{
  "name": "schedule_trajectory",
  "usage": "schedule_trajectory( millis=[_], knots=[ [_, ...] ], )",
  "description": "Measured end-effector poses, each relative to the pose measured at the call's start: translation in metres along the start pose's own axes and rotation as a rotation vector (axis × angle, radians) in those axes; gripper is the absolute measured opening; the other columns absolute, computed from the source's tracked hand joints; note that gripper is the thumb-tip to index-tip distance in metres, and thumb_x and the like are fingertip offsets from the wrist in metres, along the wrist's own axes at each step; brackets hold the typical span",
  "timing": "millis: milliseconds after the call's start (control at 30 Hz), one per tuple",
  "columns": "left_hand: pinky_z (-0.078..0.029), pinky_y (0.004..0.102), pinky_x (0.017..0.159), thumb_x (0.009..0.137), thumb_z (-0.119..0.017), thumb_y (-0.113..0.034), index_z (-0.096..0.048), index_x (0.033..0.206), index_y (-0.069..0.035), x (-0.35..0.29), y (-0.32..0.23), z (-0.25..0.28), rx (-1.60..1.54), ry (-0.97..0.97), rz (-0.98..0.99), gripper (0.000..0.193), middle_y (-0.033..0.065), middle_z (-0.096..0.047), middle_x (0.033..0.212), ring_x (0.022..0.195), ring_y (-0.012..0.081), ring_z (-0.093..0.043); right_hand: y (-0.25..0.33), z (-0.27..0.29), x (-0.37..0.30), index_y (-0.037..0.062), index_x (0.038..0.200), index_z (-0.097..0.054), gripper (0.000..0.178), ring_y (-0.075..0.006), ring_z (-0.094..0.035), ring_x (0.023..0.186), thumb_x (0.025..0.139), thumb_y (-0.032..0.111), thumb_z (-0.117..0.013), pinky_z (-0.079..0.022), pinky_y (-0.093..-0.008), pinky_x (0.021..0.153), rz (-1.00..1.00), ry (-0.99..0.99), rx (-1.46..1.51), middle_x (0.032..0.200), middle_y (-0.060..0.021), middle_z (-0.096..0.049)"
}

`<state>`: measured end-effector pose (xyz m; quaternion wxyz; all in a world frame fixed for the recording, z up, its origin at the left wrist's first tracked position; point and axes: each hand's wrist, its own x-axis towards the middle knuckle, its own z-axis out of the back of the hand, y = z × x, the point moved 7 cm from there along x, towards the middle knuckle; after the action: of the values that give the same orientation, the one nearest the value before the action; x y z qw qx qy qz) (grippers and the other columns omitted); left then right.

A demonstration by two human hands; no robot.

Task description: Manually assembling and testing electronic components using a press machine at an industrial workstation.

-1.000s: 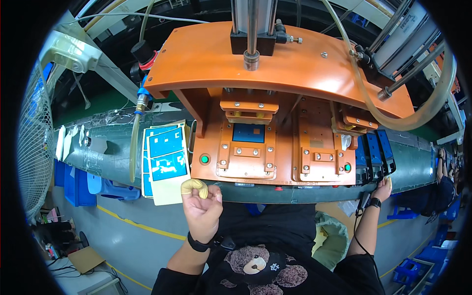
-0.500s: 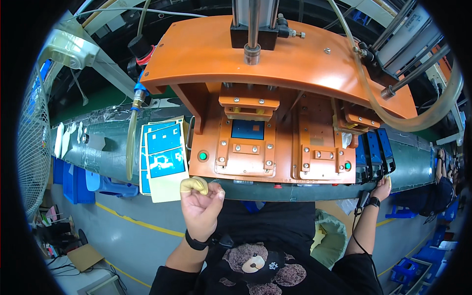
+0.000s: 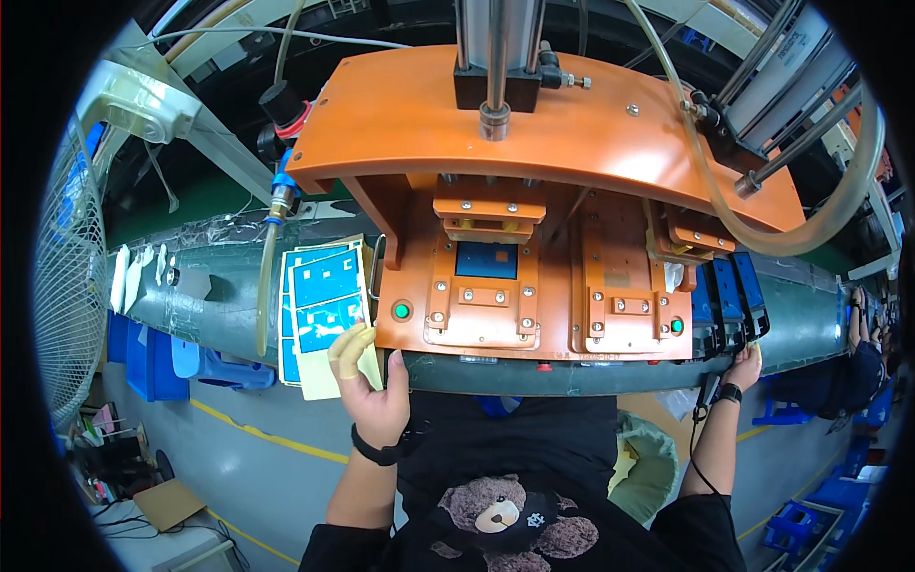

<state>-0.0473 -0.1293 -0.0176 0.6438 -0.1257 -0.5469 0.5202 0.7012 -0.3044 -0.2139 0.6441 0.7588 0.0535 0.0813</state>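
My left hand (image 3: 374,393), with yellow covers on some fingers, is open. Its fingertips reach the right edge of the pale yellow sheets (image 3: 320,377), which carry blue film pieces (image 3: 327,278); whether they touch is hard to tell. Just right stands an orange press (image 3: 391,336) with two stations. Under the left station's raised pressing block (image 3: 489,210) lies a blue panel (image 3: 486,260). At the press's right side, my right hand (image 3: 743,368) has its fingers closed at the near end of a black frame with a blue face (image 3: 749,286); part of the grip is hidden.
Green buttons (image 3: 401,311) sit at the press's front corners. A clear hose (image 3: 267,286) hangs left of the sheets, another loops at upper right. More black-framed blue panels (image 3: 705,296) line the green bench (image 3: 224,324). A fan (image 3: 67,267) stands far left.
My left hand has uncurled and moved left onto the edge of the yellow sheets, its thumb now apart. My right hand stays at the black frame. The view has shifted slightly.
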Motion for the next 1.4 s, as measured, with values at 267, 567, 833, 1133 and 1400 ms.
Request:
schedule_trajectory(
  millis=[267,567,833,1133,1400],
  knots=[
    [-0.034,0.0392,0.105,0.081,-0.062,0.004,-0.052,0.121,-0.002,0.002,0.016,-0.01,0.088,0.116,0.056,0.042,0.0161,-0.047,0.127,0.122,0.0302,-0.045,-0.001,-0.002,-0.009,-0.0017,0.118,-0.056,0.03,-0.0139,-0.06,0.085,0.092,0.012,-0.057,-0.05,-0.0224,0.071,-0.036,-0.012,0.005,0.099,-0.0072,-0.062],
    [-0.033,0.0403,0.106,0.075,-0.064,0.004,-0.05,0.126,-0.002,-0.013,0.023,-0.015,0.086,0.162,0.102,0.052,0.0176,-0.046,0.129,0.123,0.0329,-0.044,0.004,0.0,-0.02,-0.0029,0.115,-0.056,0.028,-0.0155,-0.061,0.086,0.092,0.012,-0.056,-0.051,-0.0241,0.072,-0.013,0.02,-0.061,0.097,-0.0083,-0.061],
    [-0.035,0.0418,0.104,0.078,-0.062,0.004,-0.049,0.124,0.002,-0.019,0.01,0.011,0.05,0.047,0.015,0.048,0.0194,-0.046,0.126,0.119,0.0344,-0.046,0.096,-0.041,-0.134,0.0016,0.115,-0.06,0.025,-0.0112,-0.059,0.088,0.094,0.013,-0.054,-0.046,-0.0254,0.075,0.249,-0.042,-0.322,0.102,-0.0044,-0.063],
    [-0.046,0.0395,0.092,0.081,-0.065,-0.01,-0.052,0.116,0.0,-0.029,-0.039,-0.033,-0.551,0.323,-0.103,0.039,0.0175,-0.05,0.114,0.1,0.0297,-0.059,0.217,-0.231,-0.265,0.0024,0.127,-0.055,0.044,-0.0153,-0.063,0.067,0.084,0.006,-0.065,-0.049,-0.0262,0.063,0.471,0.911,-0.608,0.074,-0.0056,-0.065],
    [-0.043,0.0419,0.098,0.088,-0.059,-0.014,-0.049,0.125,0.004,-0.034,-0.035,-0.054,-0.929,0.472,0.099,0.042,0.0161,-0.05,0.12,0.107,0.0276,-0.057,0.209,-0.287,-0.264,0.0044,0.089,-0.07,0.019,-0.0362,-0.064,0.071,0.081,0.02,-0.064,-0.052,-0.0442,0.067,0.718,1.087,-1.233,0.073,-0.0181,-0.065]
  ],
)
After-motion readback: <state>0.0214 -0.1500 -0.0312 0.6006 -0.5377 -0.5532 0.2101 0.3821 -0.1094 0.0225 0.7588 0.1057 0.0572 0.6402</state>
